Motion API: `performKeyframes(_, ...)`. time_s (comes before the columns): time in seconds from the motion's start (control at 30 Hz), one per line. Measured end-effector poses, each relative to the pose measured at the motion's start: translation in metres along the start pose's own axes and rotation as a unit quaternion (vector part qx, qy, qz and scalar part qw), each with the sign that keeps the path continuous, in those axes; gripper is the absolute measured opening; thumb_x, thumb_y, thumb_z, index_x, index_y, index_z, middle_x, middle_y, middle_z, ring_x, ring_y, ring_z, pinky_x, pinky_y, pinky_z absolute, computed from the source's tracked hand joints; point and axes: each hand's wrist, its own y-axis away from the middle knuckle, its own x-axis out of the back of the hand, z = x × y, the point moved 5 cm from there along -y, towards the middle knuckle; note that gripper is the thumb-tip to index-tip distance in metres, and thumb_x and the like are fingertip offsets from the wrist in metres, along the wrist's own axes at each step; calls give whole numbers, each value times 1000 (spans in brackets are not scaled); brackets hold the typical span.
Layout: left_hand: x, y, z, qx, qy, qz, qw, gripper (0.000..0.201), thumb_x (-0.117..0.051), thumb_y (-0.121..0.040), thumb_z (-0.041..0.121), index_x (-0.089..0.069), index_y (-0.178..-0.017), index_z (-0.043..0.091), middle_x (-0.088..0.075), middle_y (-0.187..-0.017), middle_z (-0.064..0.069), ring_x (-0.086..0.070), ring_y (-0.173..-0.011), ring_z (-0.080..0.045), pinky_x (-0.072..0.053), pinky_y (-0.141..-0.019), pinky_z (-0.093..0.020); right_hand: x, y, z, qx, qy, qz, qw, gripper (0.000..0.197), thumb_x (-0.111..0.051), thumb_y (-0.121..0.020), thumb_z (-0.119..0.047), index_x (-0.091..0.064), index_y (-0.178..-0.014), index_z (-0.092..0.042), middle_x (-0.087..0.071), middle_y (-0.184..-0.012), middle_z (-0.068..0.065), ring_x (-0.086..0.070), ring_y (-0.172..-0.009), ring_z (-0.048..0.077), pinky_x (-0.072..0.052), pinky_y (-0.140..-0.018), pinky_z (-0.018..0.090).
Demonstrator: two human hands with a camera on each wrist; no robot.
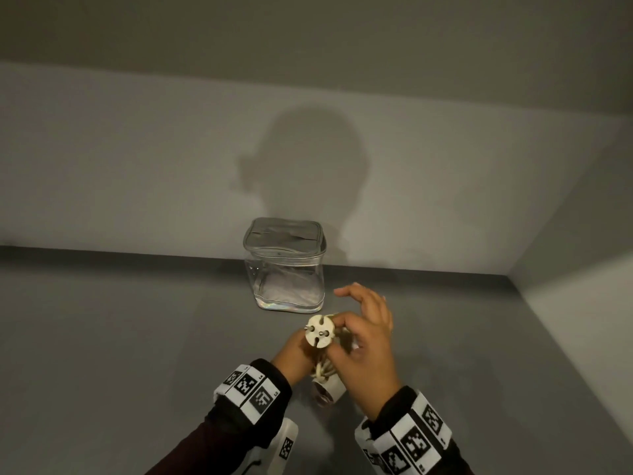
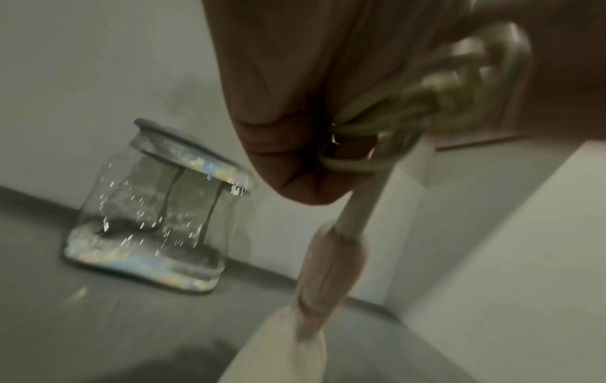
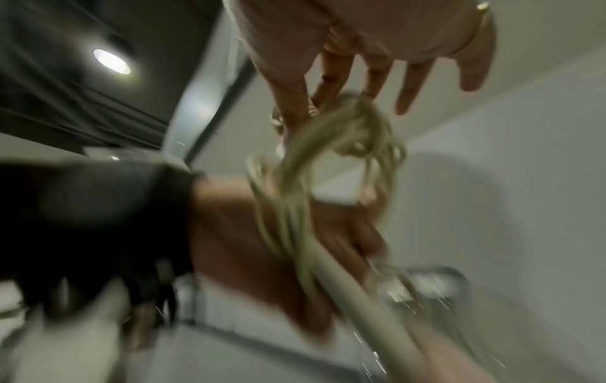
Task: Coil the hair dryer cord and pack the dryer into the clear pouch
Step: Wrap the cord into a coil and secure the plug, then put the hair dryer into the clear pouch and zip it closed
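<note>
Our right hand [image 3: 377,38] fills the upper centre, fingers [image 3: 413,85] spread, thumb on the blurred pale cord loops [image 3: 328,145]; our left hand [image 3: 246,233] grips them mid-frame; a ceiling light [image 3: 111,61] glows upper left

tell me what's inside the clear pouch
Nothing shows through the clear pouch: only its creased walls and the grey surface behind. Its lid lies shut on top. The dryer is outside it, held in the left hand.

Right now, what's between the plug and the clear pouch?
Only bare grey tabletop shows between the plug and the clear pouch in the head view.
</note>
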Motion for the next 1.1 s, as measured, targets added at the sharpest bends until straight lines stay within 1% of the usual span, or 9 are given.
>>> performKeyframes(0.07,4,1,-3,18,-17,23,999,27,-49,-88,12,-48,-67,30,-55,-71,9,-49,-65,2,-44,-63,-11,7,-4,-5,-7,-69,14,998,12,-65,-64,-32,-62,-76,-32,-51,-114,-21,-41,-120,6,-24,-109,28)
performKeyframes(0.17,24,-8,-4,59,-24,59,996,33,-52,-88,31,-53,-56,23,-57,-45,10,-49,-43,3,-41,-60,-24,28,1,27,-175,-256,107,945,17,-72,-66,-30,-66,-82,-28,-62,-101,-2,-57,-103,20,-45,-88,28)
performKeyframes(0.27,32,-2,9,56,14,-6,998,22,-50,-90,23,-67,-79,15,-70,-65,12,-62,-65,8,-46,-66,-6,29,17,55,-293,-270,104,912,8,-63,-80,-23,-63,-87,-18,-66,-89,2,-58,-91,20,-44,-72,24)
performKeyframes(0.37,40,15,22,36,29,-31,998,15,-46,-92,17,-59,-91,9,-70,-58,6,-63,-58,-2,-51,-62,-16,23,19,60,-303,-238,84,919,22,-60,-82,-27,-63,-95,-9,-65,-86,2,-57,-85,14,-42,-69,22)
performKeyframes(0.5,65,25,48,-50,-215,42,974,26,-45,-87,38,-53,-77,15,-63,-57,0,-62,-53,-12,-51,-60,-35,7,19,59,-337,-228,25,913,22,-55,-86,-30,-62,-90,-9,-60,-79,-2,-51,-72,3,-39,-63,16)
performKeyframes(0.57,65,29,54,-73,-301,58,949,25,-39,-85,44,-46,-71,25,-62,-61,-3,-62,-58,-19,-48,-59,-37,2,19,58,-355,-235,1,905,18,-53,-88,-30,-60,-80,-15,-56,-75,-4,-49,-72,5,-40,-67,19)
performKeyframes(0.67,48,37,40,-49,-361,49,930,22,-41,-91,38,-45,-82,18,-66,-77,-11,-61,-73,-29,-41,-62,-35,-5,26,70,-385,-257,-28,886,16,-53,-88,-28,-58,-76,-19,-52,-73,-3,-45,-70,9,-38,-66,24)
performKeyframes(0.87,-1,40,-6,18,-361,-3,933,32,-38,-92,41,-49,-94,11,-66,-95,-16,-60,-87,-34,-42,-71,-36,-7,64,131,-459,-247,-33,853,19,-54,-87,-31,-56,-75,-17,-48,-68,1,-40,-56,13,-34,-51,25)
performKeyframes(1.1,-79,35,-69,145,-293,-217,920,29,-51,-88,27,-58,-99,1,-63,-107,-25,-59,-99,-36,-45,-83,-36,2,129,202,-557,-197,-62,804,33,-50,-91,-18,-56,-59,-9,-52,-55,9,-42,-34,13,-32,-31,18)
